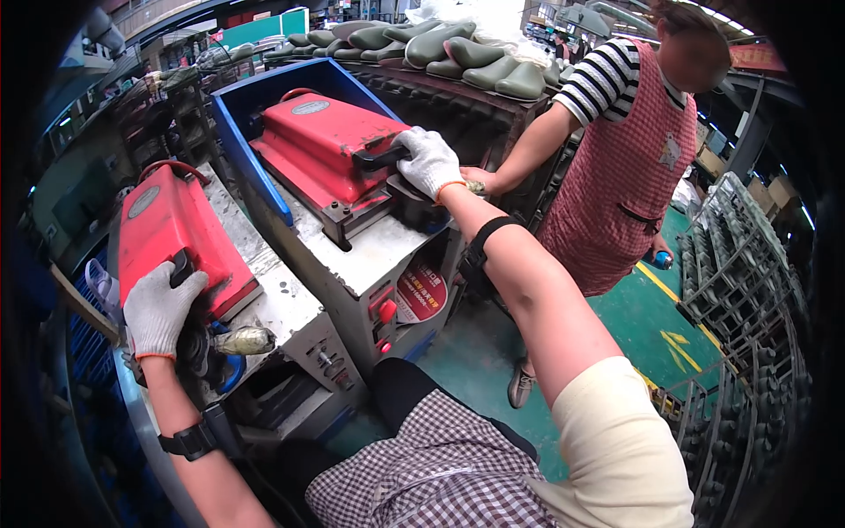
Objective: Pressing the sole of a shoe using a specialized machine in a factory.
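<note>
Checkered fabric nearest: the wearer's apron [431,458], facing two machines side by side. Left hand [163,308], gloved, is curled over the left black handle [182,267] at the near end of the left red cover [167,229], which sits on a white machine top. Wrapped grip [245,341] sticks out just beside it, unheld; wrapping is probably for purchase. Right hand [429,165], also gloved, arm stretched out, has its fingers closed around the end of the right black handle [378,158] on the right red cover [326,132]. Handles look like the sensible hold if the covers run hot; gloves fit that. Blue guard [251,172] walls that cover's left and far sides, presumably as a shield. Co-worker's hand [484,180] is just beyond the right hand, by a second wrapped grip [475,187]. Further back, green boots [444,46] lie piled, toes outward; metal racks [748,255] far right.
</note>
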`<action>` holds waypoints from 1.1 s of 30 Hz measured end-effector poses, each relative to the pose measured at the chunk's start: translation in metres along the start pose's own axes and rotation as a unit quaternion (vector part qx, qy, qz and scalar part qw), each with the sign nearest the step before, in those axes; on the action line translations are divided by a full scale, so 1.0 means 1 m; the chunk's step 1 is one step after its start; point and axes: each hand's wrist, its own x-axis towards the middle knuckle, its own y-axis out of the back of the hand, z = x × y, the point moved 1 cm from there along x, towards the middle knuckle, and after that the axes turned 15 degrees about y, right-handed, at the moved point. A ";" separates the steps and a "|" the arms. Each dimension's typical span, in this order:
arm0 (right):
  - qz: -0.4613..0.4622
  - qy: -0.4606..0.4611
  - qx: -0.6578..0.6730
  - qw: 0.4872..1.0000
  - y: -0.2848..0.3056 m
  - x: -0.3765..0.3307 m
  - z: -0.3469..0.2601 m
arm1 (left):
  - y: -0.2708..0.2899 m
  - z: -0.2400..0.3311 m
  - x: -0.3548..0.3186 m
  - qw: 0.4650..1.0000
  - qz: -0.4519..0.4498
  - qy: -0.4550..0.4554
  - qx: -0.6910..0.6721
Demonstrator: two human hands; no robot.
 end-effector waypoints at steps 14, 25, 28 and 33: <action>0.020 0.005 0.010 1.000 -0.002 0.002 -0.008 | -0.003 -0.008 0.001 0.999 0.028 -0.009 -0.015; 0.027 0.015 0.021 0.999 -0.007 0.003 -0.006 | 0.002 -0.013 0.000 1.000 0.019 0.017 0.014; 0.024 0.019 0.024 0.999 -0.006 -0.002 0.004 | -0.001 -0.008 0.001 1.000 0.004 0.012 0.011; 0.018 0.015 0.025 0.999 -0.002 0.002 -0.001 | 0.001 -0.009 0.002 1.000 -0.006 0.012 -0.001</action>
